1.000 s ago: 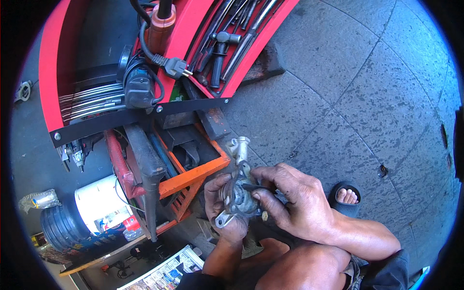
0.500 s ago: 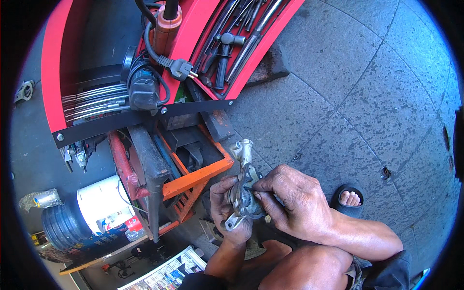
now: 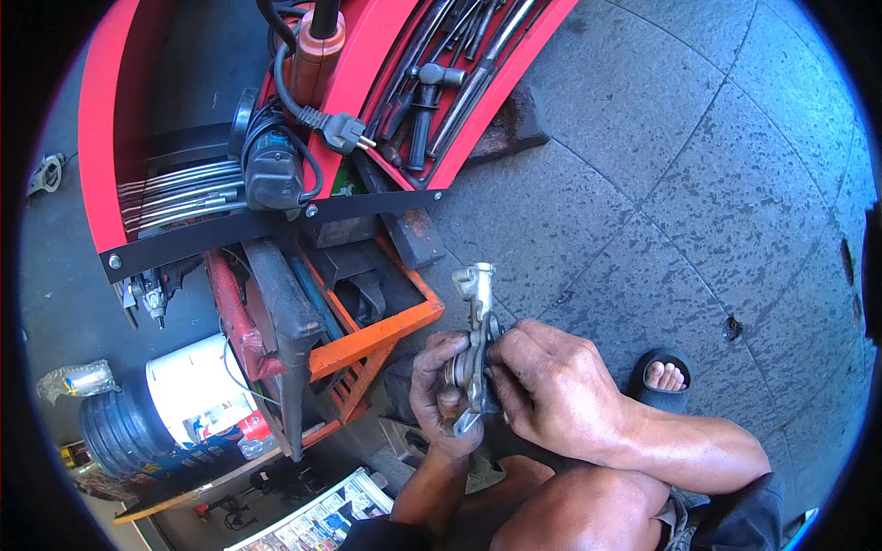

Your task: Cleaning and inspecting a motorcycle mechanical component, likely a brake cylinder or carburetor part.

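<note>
Silver-grey cast-metal part [image 3: 477, 354] stands edge-on before a bent knee [image 3: 583, 500], gripped in the left hand [image 3: 428, 381]; the right hand [image 3: 565, 386] presses bunched fingers to its right side, anything pinched hidden. Probably stiff, weighty and slick, it should hold best by its tubular neck [image 3: 475, 283].

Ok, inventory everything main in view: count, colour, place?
Metal part: one, silver-grey, between the hands
Tool tray: one, red and black, upper left
Rods: several, silver, tray's left section
Hand tools: several, black and silver, tray's right section
Corded device: one, dark, on tray
Plug: one, grey, over tray
Frame: one, orange, below tray
Bucket: at least one, white and blue, lower left
Printed sheet: one, multicoloured, bottom left
Floor tiles: several, grey, right
Sandalled foot: one, black sandal, right
Left hand: one, smudged, at part's left
Right hand: one, smudged, at part's right
</note>
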A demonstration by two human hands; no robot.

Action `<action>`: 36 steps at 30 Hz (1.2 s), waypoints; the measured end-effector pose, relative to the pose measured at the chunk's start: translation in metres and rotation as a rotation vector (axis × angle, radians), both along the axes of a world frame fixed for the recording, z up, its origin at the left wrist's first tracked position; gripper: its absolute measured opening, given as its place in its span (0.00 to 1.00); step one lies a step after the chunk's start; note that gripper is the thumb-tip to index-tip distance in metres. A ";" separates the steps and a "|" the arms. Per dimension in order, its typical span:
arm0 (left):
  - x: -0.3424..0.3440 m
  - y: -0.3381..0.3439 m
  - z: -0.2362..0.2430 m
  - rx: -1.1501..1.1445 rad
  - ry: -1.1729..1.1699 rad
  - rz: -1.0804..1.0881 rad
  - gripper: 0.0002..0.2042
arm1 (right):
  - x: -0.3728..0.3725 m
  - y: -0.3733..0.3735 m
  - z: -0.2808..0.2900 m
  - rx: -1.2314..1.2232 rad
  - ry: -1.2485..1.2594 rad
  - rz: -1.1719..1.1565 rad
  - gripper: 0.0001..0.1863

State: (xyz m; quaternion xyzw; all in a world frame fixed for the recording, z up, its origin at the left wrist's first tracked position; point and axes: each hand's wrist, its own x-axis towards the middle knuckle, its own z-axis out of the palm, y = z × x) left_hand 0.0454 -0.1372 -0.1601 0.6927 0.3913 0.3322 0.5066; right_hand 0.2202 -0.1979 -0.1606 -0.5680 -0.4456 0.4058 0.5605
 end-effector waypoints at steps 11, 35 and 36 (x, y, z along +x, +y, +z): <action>-0.009 0.015 -0.004 -0.374 -0.503 -0.065 0.27 | 0.023 -0.011 -0.002 -0.020 0.350 -0.050 0.04; -0.018 0.017 -0.005 -0.573 -0.380 -0.046 0.32 | 0.006 -0.009 -0.008 0.020 0.188 -0.053 0.11; -0.016 0.017 -0.003 -0.565 -0.379 -0.045 0.32 | 0.007 -0.007 -0.009 0.042 0.167 -0.052 0.11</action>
